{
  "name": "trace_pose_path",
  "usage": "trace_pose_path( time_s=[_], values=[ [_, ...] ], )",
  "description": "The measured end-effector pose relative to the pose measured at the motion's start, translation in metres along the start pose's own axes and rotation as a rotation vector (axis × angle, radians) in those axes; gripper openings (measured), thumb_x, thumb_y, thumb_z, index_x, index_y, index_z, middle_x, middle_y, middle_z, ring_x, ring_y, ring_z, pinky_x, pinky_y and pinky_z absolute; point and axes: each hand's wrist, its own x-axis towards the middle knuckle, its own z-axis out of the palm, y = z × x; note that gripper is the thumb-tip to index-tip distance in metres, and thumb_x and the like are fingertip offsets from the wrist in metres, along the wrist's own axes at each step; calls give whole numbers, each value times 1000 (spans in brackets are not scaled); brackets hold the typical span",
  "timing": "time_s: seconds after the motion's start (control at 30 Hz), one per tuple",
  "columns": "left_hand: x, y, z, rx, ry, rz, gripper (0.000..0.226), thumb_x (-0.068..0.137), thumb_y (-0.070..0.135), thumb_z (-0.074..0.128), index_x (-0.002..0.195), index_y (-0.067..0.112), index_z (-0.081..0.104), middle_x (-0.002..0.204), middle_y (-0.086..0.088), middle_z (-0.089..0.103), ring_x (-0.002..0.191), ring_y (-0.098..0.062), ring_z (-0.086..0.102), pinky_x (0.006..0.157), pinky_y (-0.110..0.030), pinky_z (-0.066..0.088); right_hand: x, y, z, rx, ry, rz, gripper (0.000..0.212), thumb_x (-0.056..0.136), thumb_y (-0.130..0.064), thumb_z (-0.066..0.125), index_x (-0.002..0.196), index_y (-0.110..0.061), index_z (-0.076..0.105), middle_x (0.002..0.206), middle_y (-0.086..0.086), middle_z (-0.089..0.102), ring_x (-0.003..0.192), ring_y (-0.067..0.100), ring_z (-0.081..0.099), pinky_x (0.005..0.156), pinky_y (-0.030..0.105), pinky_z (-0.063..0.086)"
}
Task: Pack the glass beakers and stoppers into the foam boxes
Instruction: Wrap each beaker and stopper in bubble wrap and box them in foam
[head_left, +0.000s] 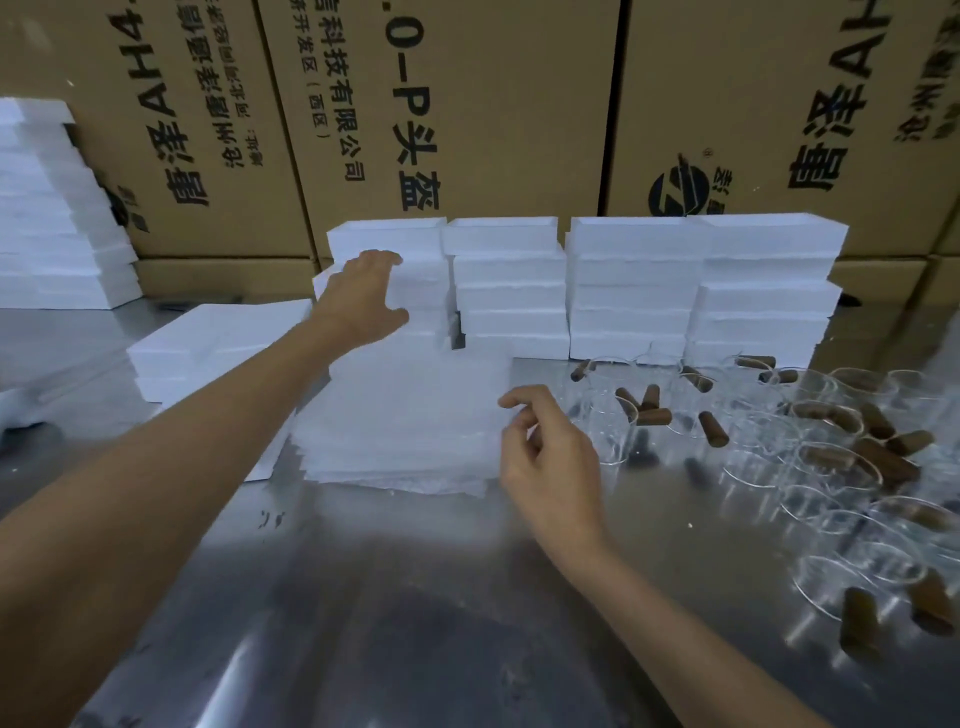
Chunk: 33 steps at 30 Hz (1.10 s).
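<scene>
A person works at a shiny metal tabletop (363, 597) with both bare arms stretched forward. The left hand (358, 301) reaches out to about 11 o'clock from the middle of the view and rests against the leftmost stack of white foam boxes (395, 244); fingers lie over the upper front of the stack and the thumb spreads below, so the grip looks laid on the foam, but whether it actually clasps a box cannot be told.

The right hand (550, 457) hovers near the centre, fingers loosely curled, forefinger and thumb close together, holding nothing that can be seen. It hangs just at the right edge of a pile of thin white foam sheets (405, 431) lying flat on the tabletop.

More foam boxes stand in a row of stacks (639, 291) at 12 to 1 o'clock, against large brown cartons (467, 104) printed with black characters. A lower stack of flat foam pieces (208, 338) lies at 10 o'clock, and another tall foam stack (52, 218) stands at the far left.

The glass beakers (810, 467) crowd the tabletop at 3 o'clock, upright and close together. Brown stoppers (654, 415) lie scattered among them, some inside beakers, some loose on the metal, a few near the lower right edge.
</scene>
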Motion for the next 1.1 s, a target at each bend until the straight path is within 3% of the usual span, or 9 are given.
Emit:
trace_pose_path(
  time_s=[0.13, 0.23, 0.37, 0.5, 0.63, 0.73, 0.87, 1.0, 1.1],
  values=[
    [34, 36, 23, 186, -39, -41, 82, 85, 48, 69, 149, 14, 31, 153, -11, 35, 141, -30, 32, 116, -48, 23, -3, 33, -24, 11, 105, 78, 28, 88, -10, 46, 96, -36, 54, 56, -13, 48, 47, 12, 43, 51, 35, 39],
    [43, 46, 39, 362, -46, -110, 63, 89, 40, 63, 138, 7, 41, 138, -14, 47, 131, -33, 42, 113, -48, 28, -2, 45, -27, 59, 185, 137, 23, 83, -19, 42, 93, -35, 56, 55, -19, 49, 49, 9, 47, 50, 26, 38],
    [37, 49, 45, 349, 139, -76, 25, 88, 21, 62, 105, 3, 53, 103, -16, 60, 96, -34, 56, 79, -39, 43, -1, 49, -25, 128, 206, 144, 23, 82, -25, 41, 92, -38, 57, 54, -17, 48, 49, 9, 48, 46, 15, 35],
    [26, 58, 24, 354, 268, 59, 36, 90, 19, 62, 117, -2, 52, 107, -21, 59, 97, -38, 56, 77, -43, 44, 2, 47, -27, 188, 223, 176, 23, 81, -28, 40, 91, -40, 57, 52, -13, 47, 47, 10, 46, 49, 24, 41],
    [0, 85, -9, 308, 367, 240, 54, 93, 27, 60, 137, 0, 45, 128, -20, 58, 108, -39, 57, 82, -47, 48, 4, 42, -40, 196, 262, 184, 21, 90, -21, 42, 94, -35, 57, 63, -5, 56, 50, 11, 50, 56, 39, 49],
    [-36, 117, -23, -13, 416, 282, 61, 93, 38, 60, 146, 14, 42, 139, -5, 58, 119, -24, 57, 88, -37, 48, 7, 39, -55, 204, 332, 220, 24, 95, -15, 49, 97, -38, 56, 70, -15, 60, 58, 6, 55, 62, 39, 51],
    [-90, 162, -39, -992, 384, 86, 43, 91, 30, 69, 132, 21, 62, 117, 8, 70, 107, -2, 65, 87, -15, 50, 0, 28, -77, 320, 375, 198, 36, 92, -21, 63, 124, -33, 51, 110, -13, 62, 93, 2, 62, 75, 31, 53],
    [-142, 171, -17, -1748, 100, -317, 30, 96, 25, 63, 122, 10, 65, 120, -5, 71, 111, -18, 68, 100, -37, 53, -27, 19, -92, 392, 352, 192, 49, 88, -45, 60, 134, -42, 45, 129, -22, 54, 110, -5, 57, 79, 7, 45],
    [-181, 167, 15, -1811, -94, -512, 34, 100, 19, 51, 130, 6, 59, 125, -10, 68, 116, -23, 65, 99, -40, 51, -48, 24, -102, 396, 324, 221, 38, 93, -40, 59, 131, -37, 52, 125, -23, 58, 109, -7, 57, 81, 9, 45]
  ],
)
